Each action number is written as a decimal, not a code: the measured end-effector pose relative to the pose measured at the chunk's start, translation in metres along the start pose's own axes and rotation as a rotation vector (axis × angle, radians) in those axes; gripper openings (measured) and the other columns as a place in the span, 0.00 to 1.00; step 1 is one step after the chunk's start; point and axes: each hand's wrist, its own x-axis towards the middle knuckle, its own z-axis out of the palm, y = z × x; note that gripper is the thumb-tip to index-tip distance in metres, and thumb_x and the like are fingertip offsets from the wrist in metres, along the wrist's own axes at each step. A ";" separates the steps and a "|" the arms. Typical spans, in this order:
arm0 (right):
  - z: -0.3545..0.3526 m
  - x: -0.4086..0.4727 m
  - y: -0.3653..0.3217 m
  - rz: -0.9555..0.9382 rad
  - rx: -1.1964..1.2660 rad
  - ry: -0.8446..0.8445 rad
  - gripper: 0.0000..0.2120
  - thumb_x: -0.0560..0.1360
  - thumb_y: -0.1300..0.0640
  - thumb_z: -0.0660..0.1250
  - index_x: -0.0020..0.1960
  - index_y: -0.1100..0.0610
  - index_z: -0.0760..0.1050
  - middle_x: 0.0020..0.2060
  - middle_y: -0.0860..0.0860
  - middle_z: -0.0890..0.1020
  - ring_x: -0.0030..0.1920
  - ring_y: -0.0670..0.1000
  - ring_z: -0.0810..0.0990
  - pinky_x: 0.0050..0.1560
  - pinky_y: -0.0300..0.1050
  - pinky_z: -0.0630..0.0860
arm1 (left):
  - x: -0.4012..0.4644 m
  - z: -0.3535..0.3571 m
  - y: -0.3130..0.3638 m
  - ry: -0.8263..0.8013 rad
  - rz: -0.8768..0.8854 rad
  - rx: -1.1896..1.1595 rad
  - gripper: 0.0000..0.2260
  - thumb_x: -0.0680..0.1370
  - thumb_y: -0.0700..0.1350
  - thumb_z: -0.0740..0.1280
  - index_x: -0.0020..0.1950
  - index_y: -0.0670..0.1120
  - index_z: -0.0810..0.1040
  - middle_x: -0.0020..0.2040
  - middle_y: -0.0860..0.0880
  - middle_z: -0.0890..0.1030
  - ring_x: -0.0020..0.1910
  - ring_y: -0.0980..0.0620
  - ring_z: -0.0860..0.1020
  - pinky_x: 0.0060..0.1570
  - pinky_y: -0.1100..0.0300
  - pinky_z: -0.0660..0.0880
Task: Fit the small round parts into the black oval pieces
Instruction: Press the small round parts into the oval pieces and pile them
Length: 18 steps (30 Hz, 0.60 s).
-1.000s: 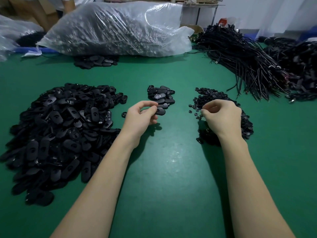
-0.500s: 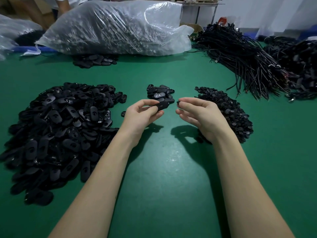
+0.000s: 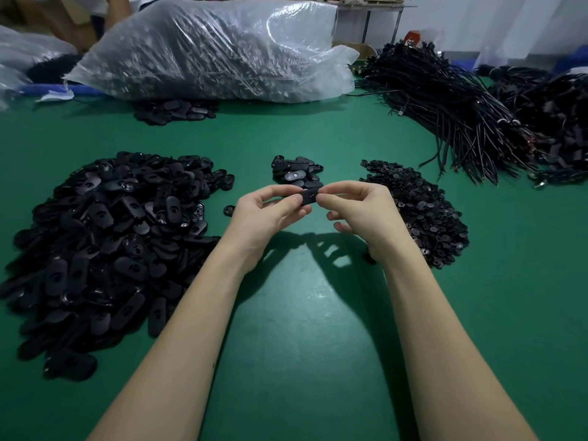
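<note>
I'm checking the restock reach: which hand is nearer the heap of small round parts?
Right. The right hand hovers beside the heap of small round parts; the left hand is farther left, across the oval piece.

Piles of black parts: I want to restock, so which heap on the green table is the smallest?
The small pile of oval pieces just beyond the hands, between the big heap of oval pieces and the heap of round parts; only a handful.

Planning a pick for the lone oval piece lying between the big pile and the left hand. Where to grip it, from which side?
Take the lone oval piece across its narrow sides, coming from above. It lies flat on the green table, apart from the big pile, so its long edges look free for fingertips. The left hand is close beside it.
</note>
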 end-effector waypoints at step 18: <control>-0.002 0.001 0.000 0.029 -0.036 -0.007 0.01 0.75 0.60 0.77 0.47 0.56 0.87 0.31 0.45 0.82 0.31 0.42 0.75 0.30 0.33 0.73 | 0.002 -0.004 -0.002 -0.082 -0.002 -0.007 0.07 0.78 0.37 0.71 0.55 0.39 0.83 0.52 0.41 0.86 0.49 0.47 0.86 0.52 0.62 0.80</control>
